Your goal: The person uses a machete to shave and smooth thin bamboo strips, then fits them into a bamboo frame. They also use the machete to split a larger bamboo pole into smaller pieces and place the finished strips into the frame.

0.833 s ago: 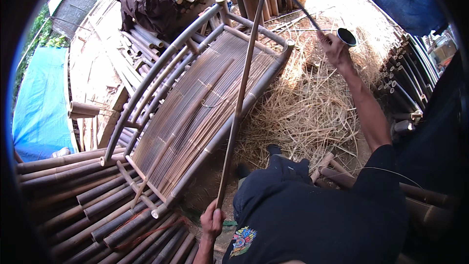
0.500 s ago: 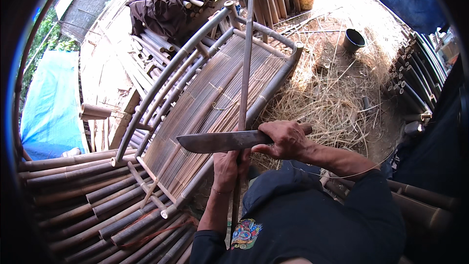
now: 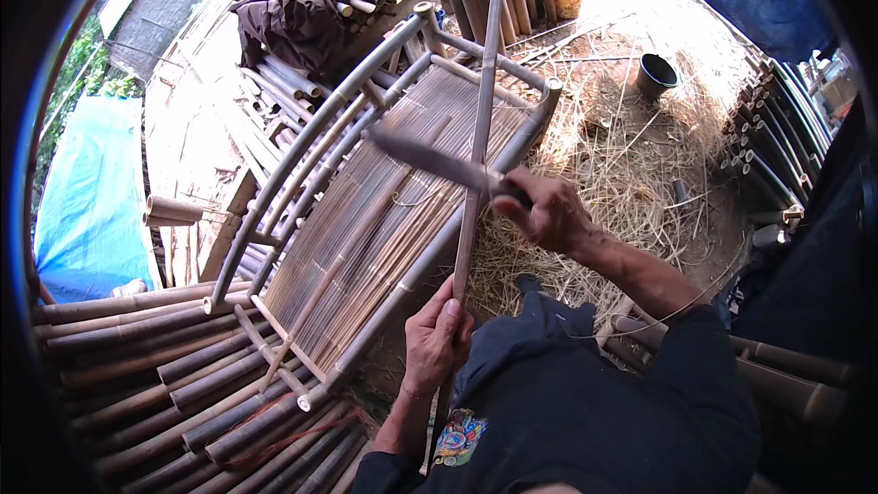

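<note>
Knife [image 3: 425, 156] across pole [image 3: 487, 91]
Left hand [image 3: 437, 343] is closed round the pole, seemingly steadying it toward twelve o'clock; right hand [image 3: 551, 212] clenches the knife, angled toward ten.

Knife: I see the blade [image 3: 422, 155] reaching left over the frame [image 3: 402, 293], crossing in front of the strip [image 3: 467, 238]; touching or apart, I can't tell.
Strip: rises from the left hand [image 3: 437, 343] past the frame, barring my sideways pass.
Frame: raised back rail blocks low reach leftward.
Straw: open air above [image 3: 608, 192], between right hand [image 3: 549, 210] and bucket [image 3: 655, 82].
</note>
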The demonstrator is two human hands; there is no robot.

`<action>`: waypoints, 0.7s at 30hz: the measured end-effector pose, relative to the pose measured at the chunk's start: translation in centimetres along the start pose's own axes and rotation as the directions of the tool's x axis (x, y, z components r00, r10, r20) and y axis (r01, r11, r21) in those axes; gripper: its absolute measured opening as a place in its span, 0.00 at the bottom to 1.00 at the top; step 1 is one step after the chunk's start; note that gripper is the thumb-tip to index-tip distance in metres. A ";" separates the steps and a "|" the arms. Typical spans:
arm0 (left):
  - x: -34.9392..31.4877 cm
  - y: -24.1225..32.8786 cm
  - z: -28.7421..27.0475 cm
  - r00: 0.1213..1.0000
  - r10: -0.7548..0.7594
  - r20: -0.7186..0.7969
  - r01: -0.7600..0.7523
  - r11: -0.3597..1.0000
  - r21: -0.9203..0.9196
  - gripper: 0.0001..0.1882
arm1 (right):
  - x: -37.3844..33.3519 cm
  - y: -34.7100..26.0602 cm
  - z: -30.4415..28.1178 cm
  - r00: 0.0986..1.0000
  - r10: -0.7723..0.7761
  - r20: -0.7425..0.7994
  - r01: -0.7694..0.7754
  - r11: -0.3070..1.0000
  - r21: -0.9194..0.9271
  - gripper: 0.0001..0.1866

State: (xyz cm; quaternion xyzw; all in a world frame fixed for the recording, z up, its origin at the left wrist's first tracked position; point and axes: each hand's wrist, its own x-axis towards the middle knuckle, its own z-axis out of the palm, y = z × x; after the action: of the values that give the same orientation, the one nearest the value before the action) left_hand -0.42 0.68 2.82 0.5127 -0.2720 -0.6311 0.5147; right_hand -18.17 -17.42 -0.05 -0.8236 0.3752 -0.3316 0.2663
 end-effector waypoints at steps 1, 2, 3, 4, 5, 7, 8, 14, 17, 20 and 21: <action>-0.1 0.0 0.0 1.000 -0.001 -0.011 0.001 1.000 0.007 0.24 | 0.0 0.1 0.2 0.991 -0.132 -0.027 0.130 0.989 -0.067 0.32; -0.2 0.0 0.1 1.000 0.004 -0.011 -0.004 1.000 0.020 0.24 | 0.0 0.2 0.1 0.964 -0.261 -0.052 0.251 0.957 -0.143 0.32; -0.7 -0.2 0.0 1.000 0.009 -0.016 -0.008 0.999 0.032 0.24 | 0.8 1.3 0.1 0.976 -0.219 -0.013 0.215 0.964 -0.154 0.30; -1.3 -0.4 -0.1 1.000 0.013 -0.021 -0.012 0.999 0.045 0.23 | 1.7 2.3 -0.6 0.992 -0.059 -0.110 0.048 0.994 -0.101 0.31; -2.1 -0.9 -0.4 1.000 0.008 -0.012 -0.007 0.998 0.054 0.23 | 2.7 3.7 -1.4 0.988 0.086 -0.126 -0.093 0.994 -0.055 0.31; -3.4 -1.6 -1.0 1.000 0.008 0.005 -0.009 0.997 0.071 0.23 | 3.2 3.8 -2.6 0.967 0.198 -0.159 -0.203 0.979 -0.012 0.32; -3.4 -1.7 -1.0 1.000 0.002 -0.012 -0.001 0.998 0.066 0.23 | 2.5 3.7 -2.4 0.988 0.124 -0.091 -0.127 0.991 -0.030 0.32; -4.9 -2.4 -1.4 1.000 -0.003 -0.016 0.005 0.991 0.133 0.25 | 3.6 5.6 -3.2 0.981 0.161 -0.105 -0.164 0.986 -0.027 0.33; -6.1 -3.0 -1.8 0.999 -0.032 -0.006 0.032 0.993 0.111 0.25 | 3.9 5.8 -3.6 0.978 0.110 -0.177 -0.128 0.988 -0.090 0.25; -6.4 -3.6 -2.4 1.000 -0.008 -0.009 0.009 0.988 0.155 0.25 | 4.2 6.1 -4.6 0.982 0.029 -0.186 -0.063 0.982 -0.180 0.28; -7.0 -3.9 -2.7 1.000 -0.001 -0.004 0.002 0.983 0.182 0.25 | 5.2 7.3 -5.5 0.972 0.138 -0.189 -0.169 0.973 -0.156 0.29</action>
State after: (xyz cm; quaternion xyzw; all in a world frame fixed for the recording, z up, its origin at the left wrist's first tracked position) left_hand 0.29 8.96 1.14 0.5590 -0.3273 -0.6029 0.4657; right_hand -22.90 -26.76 0.22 -0.7791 0.4872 -0.3482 0.1852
